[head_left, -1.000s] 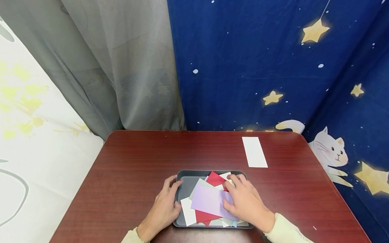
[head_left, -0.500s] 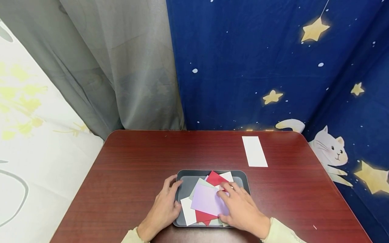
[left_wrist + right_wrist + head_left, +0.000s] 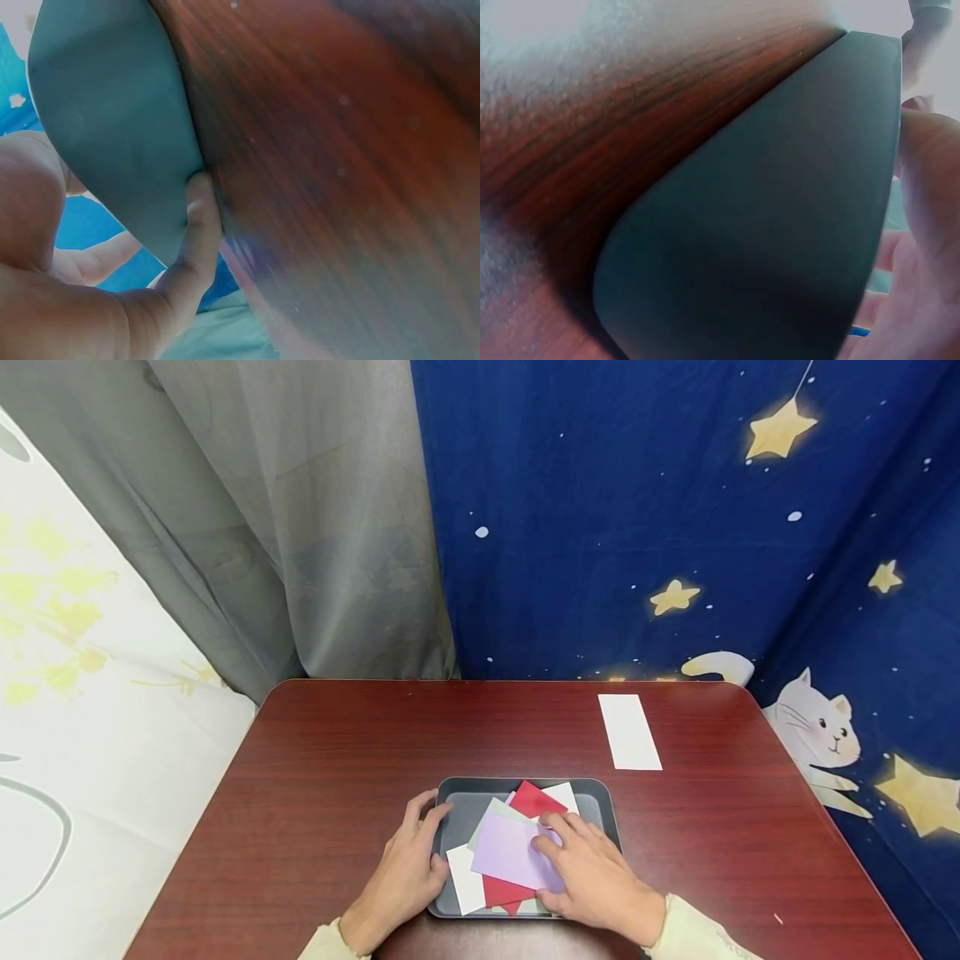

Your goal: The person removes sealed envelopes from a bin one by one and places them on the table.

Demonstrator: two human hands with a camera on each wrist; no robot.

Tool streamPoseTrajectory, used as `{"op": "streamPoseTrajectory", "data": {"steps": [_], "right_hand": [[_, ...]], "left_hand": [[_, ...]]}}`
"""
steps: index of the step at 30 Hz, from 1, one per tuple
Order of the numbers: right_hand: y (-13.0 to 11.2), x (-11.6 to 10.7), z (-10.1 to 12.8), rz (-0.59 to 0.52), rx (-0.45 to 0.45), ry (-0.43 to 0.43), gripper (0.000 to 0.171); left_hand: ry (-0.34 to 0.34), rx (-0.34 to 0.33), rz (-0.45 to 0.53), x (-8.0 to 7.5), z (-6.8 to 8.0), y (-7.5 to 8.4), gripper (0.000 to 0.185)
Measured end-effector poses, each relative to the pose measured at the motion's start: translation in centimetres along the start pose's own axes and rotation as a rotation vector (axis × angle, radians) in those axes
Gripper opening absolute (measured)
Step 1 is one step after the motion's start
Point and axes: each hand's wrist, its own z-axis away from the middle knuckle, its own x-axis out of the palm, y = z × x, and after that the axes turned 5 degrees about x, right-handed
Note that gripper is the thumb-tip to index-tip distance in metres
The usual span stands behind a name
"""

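A shallow dark grey tray [image 3: 459,814] sits near the table's front. In it lies a loose pile of paper cards: red [image 3: 534,797], white [image 3: 467,887], pale green [image 3: 504,810] and, on top, purple [image 3: 506,852]. My left hand [image 3: 405,868] grips the tray's left side; in the left wrist view one finger [image 3: 201,217] presses the outer wall while others are behind the rim. My right hand [image 3: 592,872] is over the pile, its curled fingers and thumb spanning the purple card's right part. That end of the card is hidden. The right wrist view shows mostly the tray's outer wall [image 3: 765,195].
A white paper card [image 3: 630,732] lies alone on the brown wooden table [image 3: 360,735], behind the tray to the right. A tiny pale scrap [image 3: 777,918] is at the right front. Grey [image 3: 352,527] and blue starry curtains [image 3: 570,568] hang behind the table's far edge.
My right hand has moved left and a little toward me over the pile, uncovering the tray's upper right corner and covering the cards at lower right. The left hand has stayed put.
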Motion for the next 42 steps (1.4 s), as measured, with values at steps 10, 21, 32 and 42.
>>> {"op": "streamPoseTrajectory", "data": {"steps": [10, 21, 32, 42], "right_hand": [[0.5, -0.1, -0.3, -0.016, -0.007, -0.042, 0.056], [0.9, -0.3, -0.4, -0.041, -0.025, -0.012, 0.060], [1.4, -0.5, -0.6, -0.068, -0.042, 0.034, 0.059], [2.4, -1.1, -1.3, -0.073, -0.058, 0.097, 0.058]], "left_hand": [[0.024, 0.015, -0.003, 0.1, 0.0, 0.1, 0.070], [0.005, -0.010, 0.002, 0.1, 0.0, 0.0, 0.070], [0.000, -0.015, -0.002, 0.1, 0.1, 0.1, 0.070], [0.058, 0.054, 0.016, 0.8, 0.2, -1.0, 0.070]]}}
